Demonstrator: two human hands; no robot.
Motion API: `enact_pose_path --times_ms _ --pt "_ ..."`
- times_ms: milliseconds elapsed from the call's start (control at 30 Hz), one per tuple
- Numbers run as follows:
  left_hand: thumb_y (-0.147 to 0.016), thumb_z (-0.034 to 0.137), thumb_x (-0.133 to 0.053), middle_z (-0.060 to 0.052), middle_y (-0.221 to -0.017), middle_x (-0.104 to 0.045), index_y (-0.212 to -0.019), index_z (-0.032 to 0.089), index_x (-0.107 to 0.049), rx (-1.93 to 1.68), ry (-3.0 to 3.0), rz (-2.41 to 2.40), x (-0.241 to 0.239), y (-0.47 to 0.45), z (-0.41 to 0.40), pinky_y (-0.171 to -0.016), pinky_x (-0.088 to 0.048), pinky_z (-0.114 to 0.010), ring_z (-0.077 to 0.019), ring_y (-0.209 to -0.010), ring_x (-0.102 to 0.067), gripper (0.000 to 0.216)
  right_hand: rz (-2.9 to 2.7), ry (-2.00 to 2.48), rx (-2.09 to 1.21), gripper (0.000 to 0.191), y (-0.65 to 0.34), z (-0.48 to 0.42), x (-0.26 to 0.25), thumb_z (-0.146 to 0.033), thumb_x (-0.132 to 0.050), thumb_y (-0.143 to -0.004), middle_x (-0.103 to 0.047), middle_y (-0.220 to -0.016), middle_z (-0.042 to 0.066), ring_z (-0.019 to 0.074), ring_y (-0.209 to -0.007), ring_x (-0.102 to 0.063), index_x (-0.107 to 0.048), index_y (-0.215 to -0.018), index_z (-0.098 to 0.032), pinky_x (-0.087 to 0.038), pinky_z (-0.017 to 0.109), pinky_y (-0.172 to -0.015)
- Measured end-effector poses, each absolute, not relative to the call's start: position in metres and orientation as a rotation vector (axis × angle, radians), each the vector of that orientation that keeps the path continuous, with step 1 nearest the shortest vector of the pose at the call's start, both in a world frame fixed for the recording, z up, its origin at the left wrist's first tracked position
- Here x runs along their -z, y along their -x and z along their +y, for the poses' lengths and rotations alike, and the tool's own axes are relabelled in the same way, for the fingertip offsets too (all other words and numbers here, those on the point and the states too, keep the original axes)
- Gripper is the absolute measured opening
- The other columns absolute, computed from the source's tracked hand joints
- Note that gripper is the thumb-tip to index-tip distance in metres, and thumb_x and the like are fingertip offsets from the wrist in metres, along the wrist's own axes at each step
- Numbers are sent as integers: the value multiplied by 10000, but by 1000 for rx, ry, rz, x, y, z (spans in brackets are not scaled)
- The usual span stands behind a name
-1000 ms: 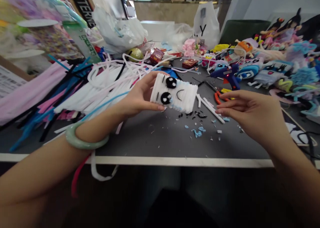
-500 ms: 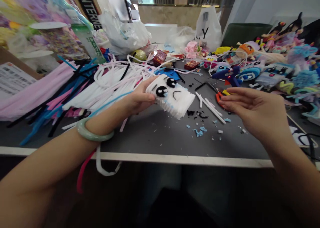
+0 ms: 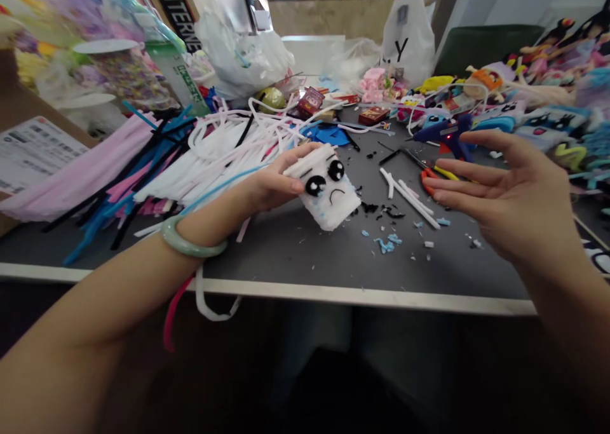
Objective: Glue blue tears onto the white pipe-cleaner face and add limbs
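Note:
My left hand [image 3: 281, 178] grips a white fuzzy craft figure [image 3: 328, 208] by its upper left edge, above the table. The figure is block-shaped, with big black eyes, short brows, a curved frown and pale blue flecks. My right hand [image 3: 519, 186] holds nothing; its fingers are spread over the right side of the table. Close to its fingertips lie orange-and-yellow-handled pliers [image 3: 431, 178], partly hidden by the fingers, and a blue glue gun [image 3: 445, 135] with a red light. Short white pipe-cleaner pieces [image 3: 412, 202] rest between the figure and this hand.
Bundles of white pipe cleaners [image 3: 190, 167] and pink pipe cleaners [image 3: 90, 167] fill the left. Blue scraps [image 3: 388, 243] and black scraps [image 3: 369, 208] litter the middle. Finished plush-like dolls [image 3: 548, 126] crowd the right; plastic bags [image 3: 243, 53] stand behind. The table's pale edge [image 3: 305, 291] runs in front.
The figure has turned so its face points more toward me. My right hand's fingers have spread apart, and it has shifted slightly right. The whole view has shifted a little.

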State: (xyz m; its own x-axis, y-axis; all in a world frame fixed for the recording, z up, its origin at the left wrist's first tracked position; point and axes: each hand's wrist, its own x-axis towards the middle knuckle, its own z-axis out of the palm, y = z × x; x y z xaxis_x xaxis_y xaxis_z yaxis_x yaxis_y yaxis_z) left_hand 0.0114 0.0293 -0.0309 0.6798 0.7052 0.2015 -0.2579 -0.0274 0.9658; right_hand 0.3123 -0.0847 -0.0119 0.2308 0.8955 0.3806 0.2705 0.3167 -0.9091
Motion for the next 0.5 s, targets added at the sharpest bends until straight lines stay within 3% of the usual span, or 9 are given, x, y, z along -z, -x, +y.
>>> enact_pose_path --times_ms 100,200,333,500 --pt "-464 377 -949 -52 -994 -714 -1084 212 -707 -805 -1352 409 32 -12 29 -726 -536 -301 -222 -868 -672 686 -1356 1241 -591 758 -310 -86 11 -121 -903 -568 -778 -813 74 291 -845 -778 -653 -1275 -225 -654 383 -754" --pt "-501 385 -942 -38 -976 -715 -1063 220 -720 -800 -1355 418 33 -12 30 -702 -532 -272 -194 -840 -670 627 -1367 1278 -659 702 -309 -86 13 -218 -883 -645 -758 -721 53 280 -747 -771 -643 -1304 -221 -646 387 -690" --pt "-525 366 -944 -23 -946 -701 -1045 220 -711 -804 -1384 433 35 -12 34 -659 -517 -232 -160 -790 -660 588 -1294 1242 -844 767 -311 -82 18 -266 -793 -780 -776 -786 46 243 -774 -776 -473 -1477 -251 -647 368 -742" --pt "-555 391 -943 -15 -937 -700 -1076 223 -691 -809 -1394 453 41 -10 40 -649 -510 -226 -147 -763 -659 602 -1210 1130 -927 878 -316 -77 21 -151 -801 -696 -784 -978 22 253 -1046 -751 -415 -1468 -315 -611 396 -932"
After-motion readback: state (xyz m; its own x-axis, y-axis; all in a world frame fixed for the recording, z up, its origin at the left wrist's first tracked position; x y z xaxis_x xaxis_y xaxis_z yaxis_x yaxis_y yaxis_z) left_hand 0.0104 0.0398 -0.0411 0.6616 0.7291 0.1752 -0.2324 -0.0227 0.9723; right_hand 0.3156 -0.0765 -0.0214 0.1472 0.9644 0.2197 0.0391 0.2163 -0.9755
